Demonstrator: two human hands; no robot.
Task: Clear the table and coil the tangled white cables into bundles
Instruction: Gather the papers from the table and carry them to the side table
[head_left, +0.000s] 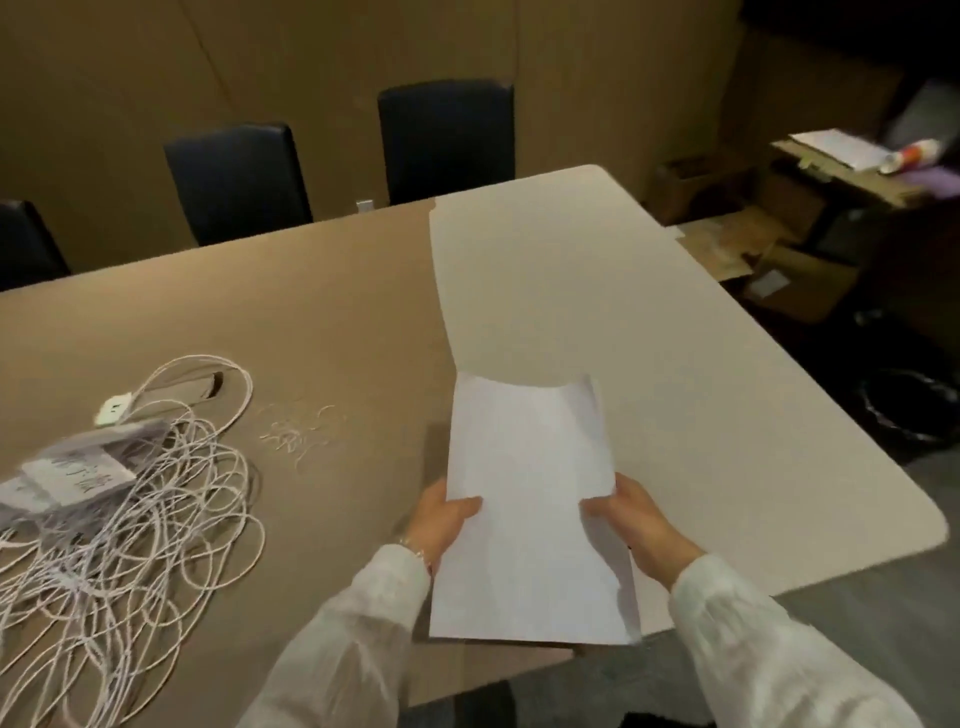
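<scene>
Head view: white paper sheets (530, 514) held above near table (727, 364) edge, left hand (445, 522) gripping left side, right hand (636, 519) gripping right side, thumbs on top. Tangled white cables (135, 519) piled on table at left, partly under plastic packet (72, 478), well apart from sheets.
</scene>
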